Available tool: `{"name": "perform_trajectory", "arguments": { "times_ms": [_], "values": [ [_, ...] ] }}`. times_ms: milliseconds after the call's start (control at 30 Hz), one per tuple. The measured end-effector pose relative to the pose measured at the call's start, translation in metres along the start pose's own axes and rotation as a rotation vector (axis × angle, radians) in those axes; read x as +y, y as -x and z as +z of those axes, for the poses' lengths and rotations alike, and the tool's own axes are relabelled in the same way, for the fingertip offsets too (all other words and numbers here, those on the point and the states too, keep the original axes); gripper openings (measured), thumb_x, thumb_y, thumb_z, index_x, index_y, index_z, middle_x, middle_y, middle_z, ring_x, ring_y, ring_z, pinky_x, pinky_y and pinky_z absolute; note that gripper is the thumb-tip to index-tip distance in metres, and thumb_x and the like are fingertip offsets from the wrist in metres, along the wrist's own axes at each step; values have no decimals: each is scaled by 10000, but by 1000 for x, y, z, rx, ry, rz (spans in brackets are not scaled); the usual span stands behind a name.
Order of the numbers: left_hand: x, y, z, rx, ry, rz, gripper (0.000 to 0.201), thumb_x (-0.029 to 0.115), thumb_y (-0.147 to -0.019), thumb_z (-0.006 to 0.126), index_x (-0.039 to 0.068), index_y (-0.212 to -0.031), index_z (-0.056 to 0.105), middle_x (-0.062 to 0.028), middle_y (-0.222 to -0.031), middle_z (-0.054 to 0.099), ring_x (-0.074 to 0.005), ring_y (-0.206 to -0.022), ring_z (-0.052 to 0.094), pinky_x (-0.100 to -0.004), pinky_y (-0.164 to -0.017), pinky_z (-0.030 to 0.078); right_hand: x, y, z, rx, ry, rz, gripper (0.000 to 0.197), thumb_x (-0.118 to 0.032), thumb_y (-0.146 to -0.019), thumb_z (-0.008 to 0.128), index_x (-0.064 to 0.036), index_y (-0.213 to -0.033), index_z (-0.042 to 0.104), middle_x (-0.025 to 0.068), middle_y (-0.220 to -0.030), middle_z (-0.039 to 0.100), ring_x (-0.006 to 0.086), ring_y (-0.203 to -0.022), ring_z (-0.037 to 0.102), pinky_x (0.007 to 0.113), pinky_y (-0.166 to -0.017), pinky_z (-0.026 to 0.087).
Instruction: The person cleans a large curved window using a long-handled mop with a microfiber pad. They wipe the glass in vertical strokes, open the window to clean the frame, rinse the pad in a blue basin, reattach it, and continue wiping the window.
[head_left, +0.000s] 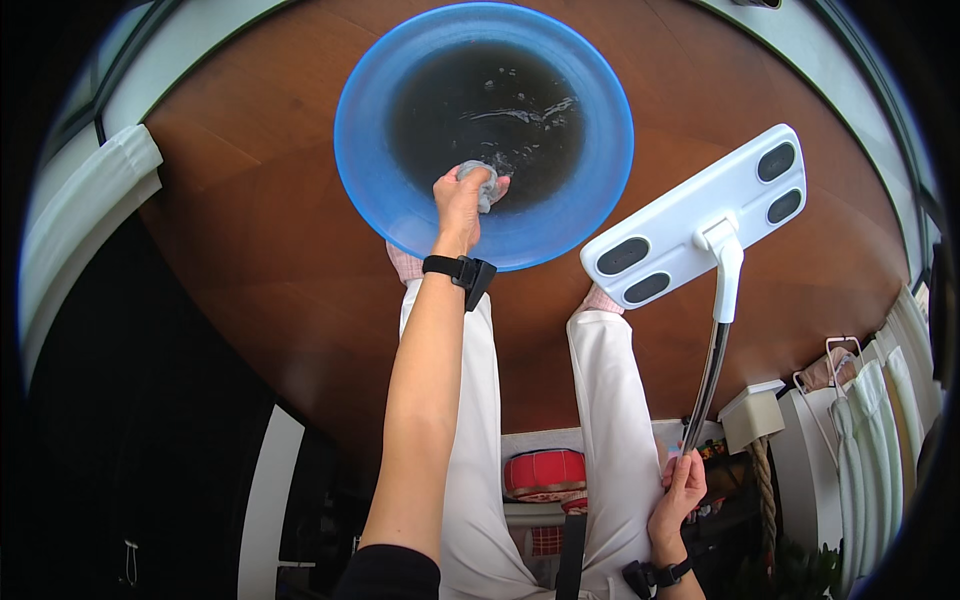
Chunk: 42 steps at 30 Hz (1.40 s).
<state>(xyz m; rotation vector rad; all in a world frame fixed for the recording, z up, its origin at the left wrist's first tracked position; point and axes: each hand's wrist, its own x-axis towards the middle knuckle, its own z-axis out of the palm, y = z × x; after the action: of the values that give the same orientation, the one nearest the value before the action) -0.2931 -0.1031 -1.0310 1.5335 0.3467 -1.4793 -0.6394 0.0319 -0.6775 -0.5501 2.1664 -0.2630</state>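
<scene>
My left hand (459, 208) is closed around a wet, crumpled grey cloth (486, 188), just over the near side of a blue plastic basin (362, 190). Dark, murky water (440, 115) lies in the basin, with ripples and small bubbles beyond the cloth. My right hand (680, 500) grips the dark pole of a flat mop low down, beside my right leg. At the pole's upper end is the mop's white rectangular head (680, 240), tilted to the right of the basin, with four dark oval inserts on the visible face.
Brown wooden flooring (260, 190) surrounds the basin. My feet, in pink slippers, are close to its near side. A white curtain (95, 195) hangs at the left; pale clothes (870, 430) hang on the right. A red cushion (545, 473) shows between my legs.
</scene>
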Motion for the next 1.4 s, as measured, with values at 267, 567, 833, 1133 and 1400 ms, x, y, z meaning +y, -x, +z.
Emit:
{"name": "perform_trajectory", "arguments": {
  "times_ms": [267, 567, 833, 1133, 1400],
  "values": [
    [-1, -8, -26, 79, -266, -85, 246, 100, -850, 590, 91, -1042, 437, -63, -789, 537, -96, -523, 472, -242, -433, 342, 1, -1, -1, -13, -4, -3, 281, -270, -1044, 534, -24, -1140, 630, -57, -684, 464, 25, -600, 353, 186, -544, 269],
    [2, 1, -12, 234, -251, -16, 173, 139, -907, 640, 70, -1017, 526, -47, -739, 578, -120, -533, 533, -262, -415, 401, -5, -3, 0, -26, -35, 6, 265, -258, -1045, 533, -22, -1121, 630, -54, -675, 456, 28, -596, 353, 188, -543, 266],
    [8, 1, -15, 110, -291, -91, 89, 102, -969, 594, 25, -1013, 584, -23, -665, 568, -105, -513, 517, -226, -422, 371, -6, -6, -2, -23, -41, 6, 256, -246, -1041, 540, -19, -1124, 627, -52, -681, 466, 29, -597, 361, 188, -546, 273],
    [-20, -5, 8, 429, -838, 299, 600, 411, -1007, 454, -100, -705, 548, -250, -628, 564, -405, -621, 538, -507, -686, 421, -8, -8, -4, -27, -14, 11, 256, -252, -1045, 532, -24, -1108, 630, -55, -679, 469, 26, -600, 361, 187, -544, 269],
    [-8, 4, 1, 403, -1178, 400, 341, 312, -926, 585, -12, -1033, 582, -248, -1070, 597, -410, -1022, 573, -500, -860, 451, -7, -7, -6, -37, -59, 19, 254, -237, -1006, 605, -32, -1149, 650, -66, -761, 546, 20, -637, 432, 177, -552, 304]
  ]
}}
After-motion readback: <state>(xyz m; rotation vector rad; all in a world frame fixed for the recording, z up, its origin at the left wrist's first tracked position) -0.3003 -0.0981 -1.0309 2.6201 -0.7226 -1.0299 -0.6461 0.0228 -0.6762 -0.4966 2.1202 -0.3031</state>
